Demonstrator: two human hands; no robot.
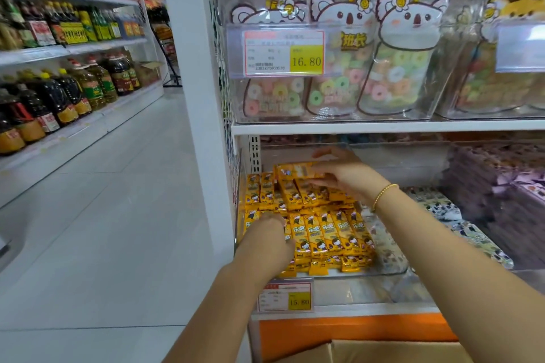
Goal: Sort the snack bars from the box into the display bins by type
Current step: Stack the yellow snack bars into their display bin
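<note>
One left hand (269, 240) rests on yellow snack bars (330, 233) at 7 o'clock in one clear bin (389, 271); its grip cannot be told. Five front-row bars show beside it. One right hand (345, 175) pinches a yellow bundle (296, 170) at 12 o'clock. One cardboard box (383, 351) sits below.

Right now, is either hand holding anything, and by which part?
Right hand pinches a yellow bar by its right end. Left hand lies on binned bars; grip unclear.

snack bars (324, 233): yellow, cartoon print | bracelet (383, 194): gold | shelf base (354, 330): orange
</note>
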